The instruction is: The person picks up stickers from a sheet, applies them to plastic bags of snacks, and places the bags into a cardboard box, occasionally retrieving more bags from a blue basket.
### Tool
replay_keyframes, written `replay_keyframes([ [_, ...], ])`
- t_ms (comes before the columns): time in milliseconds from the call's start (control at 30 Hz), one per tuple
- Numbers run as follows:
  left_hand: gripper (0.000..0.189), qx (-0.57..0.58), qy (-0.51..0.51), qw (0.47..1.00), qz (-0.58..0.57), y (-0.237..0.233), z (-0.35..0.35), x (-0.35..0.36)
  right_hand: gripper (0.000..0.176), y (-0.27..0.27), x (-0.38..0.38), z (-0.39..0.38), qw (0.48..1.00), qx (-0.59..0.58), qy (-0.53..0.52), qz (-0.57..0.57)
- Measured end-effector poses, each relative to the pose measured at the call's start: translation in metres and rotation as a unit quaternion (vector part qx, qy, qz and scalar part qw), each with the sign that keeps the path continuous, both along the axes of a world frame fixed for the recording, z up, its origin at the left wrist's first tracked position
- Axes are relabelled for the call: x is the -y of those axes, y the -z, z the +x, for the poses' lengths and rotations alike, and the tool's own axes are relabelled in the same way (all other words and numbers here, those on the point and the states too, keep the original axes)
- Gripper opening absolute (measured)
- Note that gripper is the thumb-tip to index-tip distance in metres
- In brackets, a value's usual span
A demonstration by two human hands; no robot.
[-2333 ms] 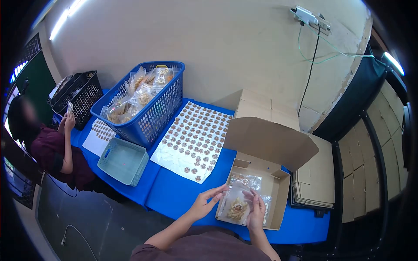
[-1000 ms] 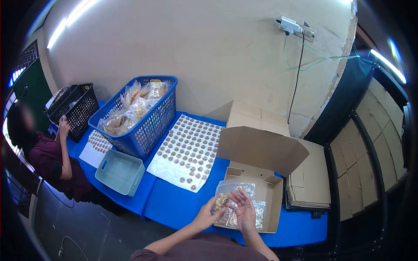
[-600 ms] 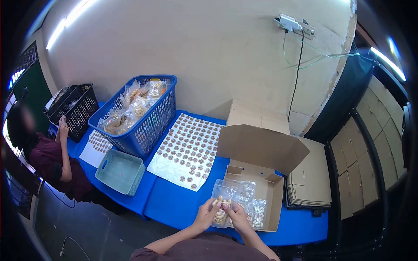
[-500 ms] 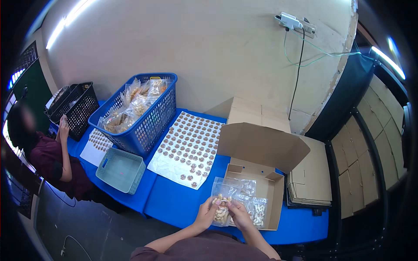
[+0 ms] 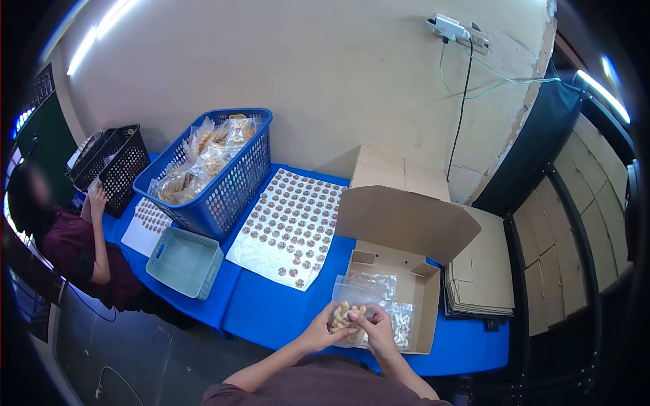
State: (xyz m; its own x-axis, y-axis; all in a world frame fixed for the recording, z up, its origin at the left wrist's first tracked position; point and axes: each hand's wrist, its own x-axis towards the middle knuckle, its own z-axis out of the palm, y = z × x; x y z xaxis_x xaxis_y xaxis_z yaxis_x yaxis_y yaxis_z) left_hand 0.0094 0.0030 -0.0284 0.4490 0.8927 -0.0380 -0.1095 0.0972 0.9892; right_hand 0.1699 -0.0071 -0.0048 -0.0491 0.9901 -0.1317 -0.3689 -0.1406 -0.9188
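Observation:
Between my two hands is a clear plastic bag of pale curved pieces that look like cashews (image 5: 342,315), held over the front of an open cardboard box (image 5: 426,311). My left hand (image 5: 323,334) grips the bag's left side. My right hand (image 5: 378,333) pinches its right side, the thumb pressing on the front. The bag's upper part stands up loosely, and its lower part is partly hidden by my fingers. Inside the box lie flat clear bags (image 5: 404,321) with whitish contents, close beside my right hand.
A sheet of round brown stickers (image 5: 284,227) lies left of the box. Beyond it stand a blue basket (image 5: 233,203) full of filled bags and a grey-green tray (image 5: 183,287). Flattened cartons (image 5: 484,284) are stacked at right. A co-worker (image 5: 74,250) stands at far left near black baskets (image 5: 122,169).
The bag has been tilted and squeezed between my hands, and the round sticker seen on its front is now out of sight. The view has shifted slightly.

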Motion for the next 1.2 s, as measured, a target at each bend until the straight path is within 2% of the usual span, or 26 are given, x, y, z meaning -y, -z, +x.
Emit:
replay_keyframes([
  [133,0.058,0.006,0.035,0.999,0.028,0.007,-0.001,-0.002,0.016,0.017,-0.005,0.01,0.999,-0.003,0.014,-0.043],
  [200,0.058,-0.074,0.04,0.996,0.041,0.005,-0.003,-0.004,0.014,0.017,-0.01,0.015,0.998,0.03,0.003,-0.049],
  [233,0.058,-0.075,0.041,0.995,0.042,0.001,-0.005,-0.005,0.014,0.019,-0.013,0.02,0.998,0.028,0.004,-0.047],
  [300,0.058,-0.177,0.073,0.978,0.082,-0.009,-0.012,-0.009,0.016,0.029,-0.017,0.032,0.997,0.052,0.055,-0.01],
  [333,0.058,-0.179,0.084,0.977,0.08,-0.01,-0.016,-0.011,0.016,0.038,-0.02,0.043,0.997,0.048,0.065,-0.014],
  [400,0.058,-0.181,0.073,0.979,0.061,-0.011,-0.017,-0.015,0.028,0.051,-0.028,0.074,0.979,-0.113,0.169,-0.021],
  [467,0.056,-0.195,0.068,0.977,0.055,-0.013,-0.018,-0.016,0.035,0.038,-0.032,0.098,0.973,-0.075,0.218,-0.004],
  [500,0.056,-0.182,0.043,0.981,0.057,-0.005,-0.018,-0.018,0.043,0.033,-0.034,0.105,0.966,-0.04,0.254,0.013],
  [533,0.055,-0.17,0.016,0.984,0.059,-0.002,-0.016,-0.018,0.043,0.023,-0.032,0.105,0.965,-0.039,0.26,0.012],
  [600,0.058,-0.185,0.031,0.981,0.045,-0.007,-0.014,-0.02,0.055,0.007,-0.024,0.093,0.982,0.086,0.158,0.063],
  [633,0.062,-0.189,0.092,0.978,0.008,-0.018,-0.011,-0.02,0.043,0.011,-0.02,0.086,0.977,0.155,0.114,0.094],
  [667,0.065,-0.193,0.153,0.969,-0.03,-0.023,-0.009,-0.019,0.043,0.02,-0.019,0.089,0.977,0.153,0.117,0.092],
  [700,0.065,-0.195,0.155,0.968,-0.032,-0.02,-0.007,-0.018,0.035,0.03,-0.02,0.093,0.973,0.206,-0.023,0.098],
  [733,0.071,-0.225,0.192,0.955,0.032,-0.013,-0.005,-0.018,0.028,0.038,-0.019,0.094,0.949,0.251,-0.163,0.102],
  [767,0.076,-0.255,0.228,0.935,0.098,-0.008,-0.005,-0.018,0.015,0.015,-0.021,0.088,0.958,0.251,-0.14,0.005],
  [800,0.076,-0.262,0.229,0.932,0.098,-0.005,-0.004,-0.017,0.015,0.015,-0.03,0.092,0.96,0.243,-0.14,0.007],
  [867,0.082,-0.167,0.065,0.969,0.17,-0.001,-0.003,-0.015,0.018,0.023,-0.043,0.117,0.991,0.129,0.002,0.031],
  [1000,0.079,-0.196,0.013,0.978,0.075,-0.003,-0.033,-0.022,0.026,0.037,-0.06,0.164,0.967,0.116,0.224,0.013],
  [1033,0.067,-0.188,-0.015,0.98,0.068,-0.005,-0.04,-0.022,0.036,0.05,-0.062,0.176,0.973,0.093,0.213,-0.003],
  [1067,0.067,-0.188,-0.015,0.98,0.07,-0.004,-0.046,-0.025,0.036,0.077,-0.066,0.184,0.972,0.093,0.214,-0.001],
  [1100,0.058,-0.187,-0.027,0.981,0.046,-0.003,-0.053,-0.027,0.039,0.11,-0.071,0.19,0.953,0.141,0.268,-0.014],
  [1133,0.049,-0.187,-0.038,0.981,0.022,-0.001,-0.059,-0.029,0.042,0.109,-0.072,0.185,0.928,0.187,0.32,-0.026],
  [1167,0.032,-0.19,-0.057,0.978,0.061,0.006,-0.064,-0.031,0.05,0.111,-0.063,0.176,0.893,0.269,0.361,-0.001],
  [1200,0.032,-0.193,-0.055,0.978,0.065,0.01,-0.065,-0.031,0.05,0.117,-0.061,0.177,0.893,0.265,0.363,0.001],
])
